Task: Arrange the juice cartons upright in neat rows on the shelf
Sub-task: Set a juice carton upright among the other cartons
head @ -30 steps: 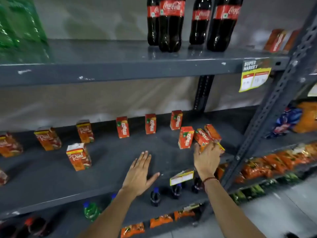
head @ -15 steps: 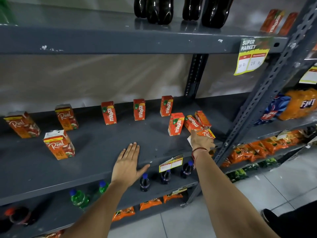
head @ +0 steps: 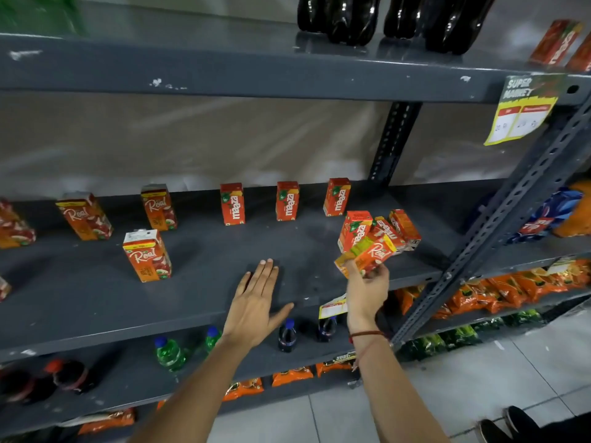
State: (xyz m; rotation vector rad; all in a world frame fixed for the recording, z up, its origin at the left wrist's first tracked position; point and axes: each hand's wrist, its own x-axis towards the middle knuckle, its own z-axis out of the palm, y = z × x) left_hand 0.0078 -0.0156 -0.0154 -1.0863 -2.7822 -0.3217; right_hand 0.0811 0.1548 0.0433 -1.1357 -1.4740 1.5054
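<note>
My right hand [head: 367,290] grips an orange Real juice carton [head: 371,252], tilted and lifted just above the front of the grey middle shelf [head: 96,302]. My left hand [head: 256,302] lies flat and open on the shelf, fingers apart. Three red Maaza cartons [head: 287,201] stand upright in a row at the back. A cluster of Maaza cartons [head: 382,230] sits right behind the held one, one upright and two leaning. Real cartons stand to the left: one nearer the front [head: 147,255], others further back [head: 159,206] [head: 84,215].
Dark cola bottles [head: 351,19] stand on the top shelf, with a yellow price tag [head: 521,113] on its edge. Small bottles [head: 287,335] and orange snack packs [head: 292,375] fill the lower shelves. A slanted metal upright [head: 499,219] borders the right. A person's dark shoes [head: 499,426] are on the tiled floor.
My right hand has taken a Real carton from beside the Maaza cluster and raised it off the shelf. My left hand stays flat on the shelf. The view has shifted.
</note>
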